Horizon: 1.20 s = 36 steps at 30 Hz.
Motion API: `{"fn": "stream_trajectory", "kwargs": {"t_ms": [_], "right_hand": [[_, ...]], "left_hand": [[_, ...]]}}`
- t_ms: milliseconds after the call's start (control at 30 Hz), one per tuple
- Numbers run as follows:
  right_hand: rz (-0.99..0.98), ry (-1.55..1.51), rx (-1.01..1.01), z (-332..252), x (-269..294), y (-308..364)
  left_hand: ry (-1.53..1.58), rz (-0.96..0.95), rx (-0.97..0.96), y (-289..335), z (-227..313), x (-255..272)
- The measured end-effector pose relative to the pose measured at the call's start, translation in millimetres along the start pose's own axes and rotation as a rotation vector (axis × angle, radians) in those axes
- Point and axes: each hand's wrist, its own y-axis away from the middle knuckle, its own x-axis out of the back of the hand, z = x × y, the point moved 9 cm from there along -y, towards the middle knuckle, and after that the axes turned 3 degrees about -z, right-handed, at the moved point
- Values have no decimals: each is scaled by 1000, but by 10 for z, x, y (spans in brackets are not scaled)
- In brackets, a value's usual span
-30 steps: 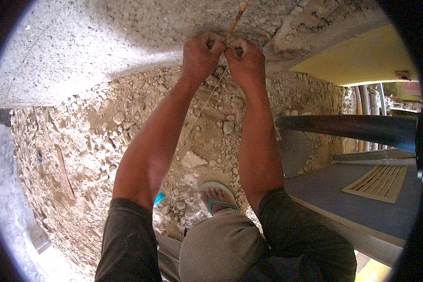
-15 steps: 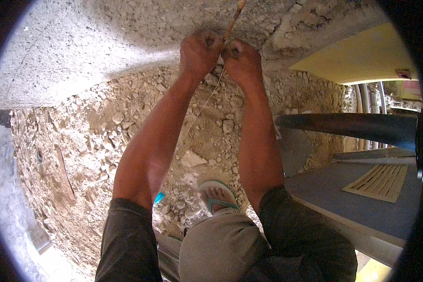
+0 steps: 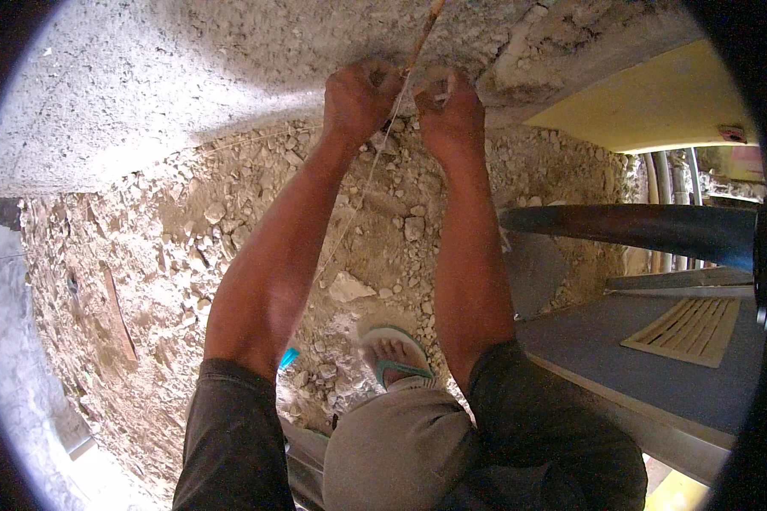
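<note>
Near the upper centre of the frame, a thin pale string (image 3: pixel 369 175) runs up to a slender rust-brown rod (image 3: pixel 425 32); whether the two are fastened yet cannot be told. The bare left hand (image 3: pixel 358 100) is curled, fingertips apparently pinching the rod's lower end. Just beside it, the bare right hand (image 3: pixel 453 111) bends thumb and finger into a ring, its hold unclear. Both arms (image 3: pixel 274 247) reach upward.

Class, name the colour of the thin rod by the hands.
The rod is rusty orange-brown, showing best in the head view.
</note>
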Motion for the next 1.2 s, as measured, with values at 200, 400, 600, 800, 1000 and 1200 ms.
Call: {"fn": "stream_trajectory", "kwargs": {"t_ms": [200, 400, 600, 800, 1000, 1200], "right_hand": [[201, 40, 207, -270, 70, 19], [135, -63, 149, -221, 47, 15], [56, -70, 83, -142, -19, -35], [101, -122, 85, -279, 75, 22], [207, 24, 158, -231, 13, 28], [158, -27, 179, -337, 21, 79]], "left_hand": [[187, 31, -122, -26, 40, 15], [386, -49, -145, 8, 117, -17], [432, -125, -22, 26, 1, -83], [520, -112, 63, 45, -103, -98], [383, -147, 57, 45, -58, -137], [430, -64, -7, 0, -142, -121]]}}
